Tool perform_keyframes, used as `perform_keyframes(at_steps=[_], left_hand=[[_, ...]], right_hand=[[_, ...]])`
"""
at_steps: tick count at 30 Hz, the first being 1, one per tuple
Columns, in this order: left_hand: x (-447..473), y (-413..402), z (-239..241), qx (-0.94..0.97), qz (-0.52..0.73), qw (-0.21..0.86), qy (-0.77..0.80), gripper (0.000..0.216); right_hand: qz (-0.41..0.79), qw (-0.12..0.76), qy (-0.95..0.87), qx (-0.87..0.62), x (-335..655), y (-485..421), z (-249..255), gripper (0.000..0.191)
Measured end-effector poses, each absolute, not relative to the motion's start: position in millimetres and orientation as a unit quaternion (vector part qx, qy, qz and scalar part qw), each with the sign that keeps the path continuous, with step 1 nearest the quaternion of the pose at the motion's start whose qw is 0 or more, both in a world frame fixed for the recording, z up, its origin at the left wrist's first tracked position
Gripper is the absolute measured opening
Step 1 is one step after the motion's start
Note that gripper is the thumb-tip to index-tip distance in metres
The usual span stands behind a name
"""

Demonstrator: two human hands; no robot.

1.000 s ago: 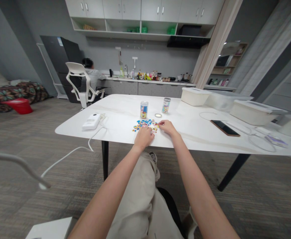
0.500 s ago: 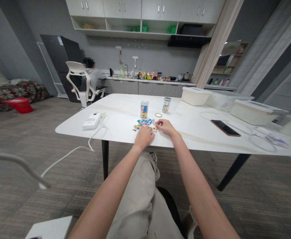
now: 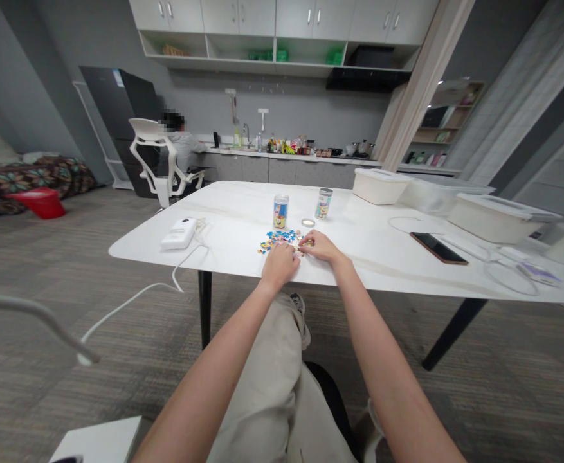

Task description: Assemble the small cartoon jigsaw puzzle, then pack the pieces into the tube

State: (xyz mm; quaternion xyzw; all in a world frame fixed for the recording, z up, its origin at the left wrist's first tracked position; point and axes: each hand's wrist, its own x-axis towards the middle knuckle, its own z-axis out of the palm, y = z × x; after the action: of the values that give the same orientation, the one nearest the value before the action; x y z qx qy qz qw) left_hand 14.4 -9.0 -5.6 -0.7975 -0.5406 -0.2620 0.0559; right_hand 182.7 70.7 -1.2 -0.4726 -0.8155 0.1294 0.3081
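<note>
A loose heap of small blue, yellow and pink jigsaw puzzle pieces point(image 3: 278, 238) lies on the white table near its front edge. Over the near side of the heap is my left hand point(image 3: 280, 261), back up, fingers bent; what is under its fingertips is hidden. My right hand point(image 3: 319, 245) is at the heap's right side, thumb and forefinger pinched on what looks like a puzzle piece, close to the left fingertips. Just behind the heap stands a clear can with a cartoon print point(image 3: 280, 212). A round lid point(image 3: 307, 222) lies flat to its right.
A second printed can point(image 3: 323, 203) stands behind the lid. On the left is a white power strip point(image 3: 179, 234) with a cable over the table edge. A phone point(image 3: 438, 248), cables and pale storage boxes point(image 3: 381, 187) are on the right. A person sits in a white chair point(image 3: 152, 157) beyond.
My right hand has shifted slightly left, bringing its pinched fingers nearer my left hand. My left hand stays over the pieces.
</note>
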Motion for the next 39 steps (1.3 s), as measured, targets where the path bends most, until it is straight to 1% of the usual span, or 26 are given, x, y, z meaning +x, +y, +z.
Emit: perform_keyframes(at_steps=[4, 12, 18, 23, 30, 35, 39], left_hand=[[14.0, -8.4, -7.4, -0.781, -0.269, 0.073, -0.559, 0.023], [13.3, -12.1, -2.5, -0.774, -0.25, 0.053, -0.579, 0.027], [12.4, -12.7, -2.9, -0.778, -0.248, 0.058, -0.574, 0.028], [12.5, -12.5, -4.4, -0.775, -0.254, 0.064, -0.575, 0.028], [12.6, -12.4, -3.0, -0.784, -0.243, 0.063, -0.568, 0.029], [13.1, -13.7, -1.6, -0.785, -0.251, 0.061, -0.562, 0.03], [13.5, -14.7, -0.6, -0.786, -0.251, 0.061, -0.562, 0.029]], right_hand=[[0.144, 0.308, -0.817, -0.466, 181.0, 67.6, 0.1, 0.006], [0.17, 0.3, -0.825, -0.449, 176.6, 66.9, -1.0, 0.005], [0.127, 0.286, -0.829, -0.464, 175.9, 67.6, -0.8, 0.011], [0.11, 0.278, -0.836, -0.46, 176.0, 67.4, -0.5, 0.006], [0.107, 0.284, -0.831, -0.466, 173.8, 67.3, -0.8, 0.011], [0.106, 0.285, -0.829, -0.47, 173.4, 67.3, -1.4, 0.008], [0.123, 0.294, -0.821, -0.473, 173.0, 67.3, -2.4, 0.016]])
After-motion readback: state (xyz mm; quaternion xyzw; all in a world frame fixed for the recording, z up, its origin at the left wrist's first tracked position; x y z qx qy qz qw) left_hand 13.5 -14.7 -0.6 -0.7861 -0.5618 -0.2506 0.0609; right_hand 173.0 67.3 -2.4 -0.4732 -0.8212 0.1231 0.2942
